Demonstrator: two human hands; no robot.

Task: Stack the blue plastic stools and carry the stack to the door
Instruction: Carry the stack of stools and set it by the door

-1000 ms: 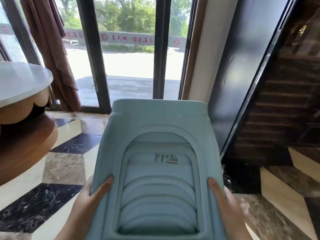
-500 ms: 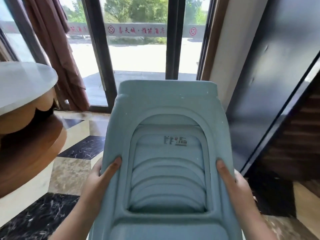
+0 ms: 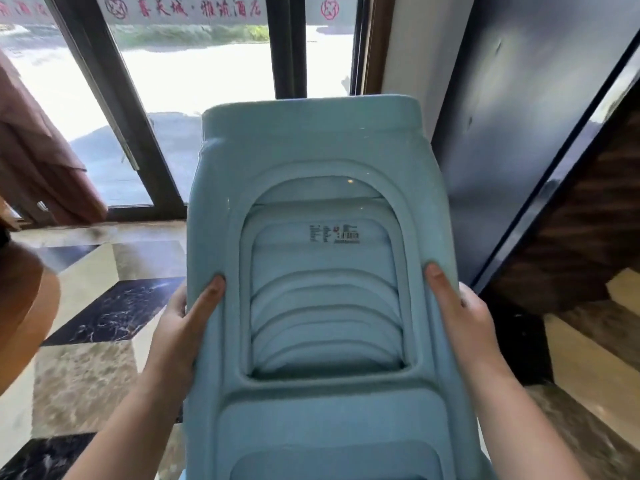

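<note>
Currently the stacking step appears done: several nested shells show inside the stack (image 3: 318,258), which is held off the floor (image 3: 86,375) and tilted away from the viewer. What remains, judging by the layout, is the last part of the carry and setting the stack down at the door (image 3: 194,98).

Nearest, the left hand (image 3: 180,327) grips the stack's left edge, thumb on the near face, remaining fingers wrapped behind and out of sight. The right hand (image 3: 467,317) grips the right edge the same way. Both hands sit at mid-height, level with each other, with the stack between them.

Beyond the hands, the stack's far end points toward the glass door, which lies just past it. A curtain (image 3: 41,161) hangs far left; a dark panel (image 3: 519,116) stands right.
</note>
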